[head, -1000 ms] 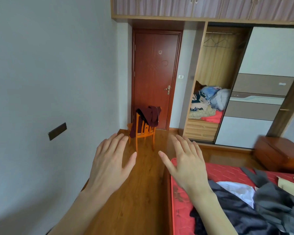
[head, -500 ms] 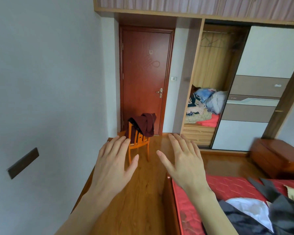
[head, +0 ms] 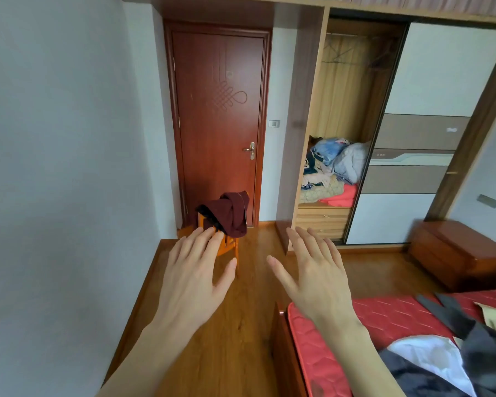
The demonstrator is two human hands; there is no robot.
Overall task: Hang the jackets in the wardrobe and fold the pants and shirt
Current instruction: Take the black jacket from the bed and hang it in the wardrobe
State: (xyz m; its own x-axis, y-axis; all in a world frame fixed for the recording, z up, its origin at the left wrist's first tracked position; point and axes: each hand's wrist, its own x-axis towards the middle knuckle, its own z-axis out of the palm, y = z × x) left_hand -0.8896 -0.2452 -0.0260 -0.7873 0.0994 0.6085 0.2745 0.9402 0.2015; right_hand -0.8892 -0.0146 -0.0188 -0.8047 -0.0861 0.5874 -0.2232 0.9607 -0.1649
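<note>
Both hands are held out flat, palms down, fingers straight and spread, grasping nothing: the left hand (head: 194, 275) over the wooden floor (head: 241, 325), the right hand (head: 317, 277) just above the near corner of the red mattress (head: 384, 319). On that mattress, right of the right hand, lie dark clothes (head: 470, 353). A maroon jacket (head: 229, 213) drapes an orange chair (head: 226, 246) beyond the mattress, by the door (head: 218, 124). The wardrobe (head: 344, 110) stands open past the mattress's foot.

Maroon garment (head: 229, 213) on orange chair (head: 226, 247); red quilted mattress (head: 384, 319); seemingly dark-grey jacket (head: 470, 353).
</note>
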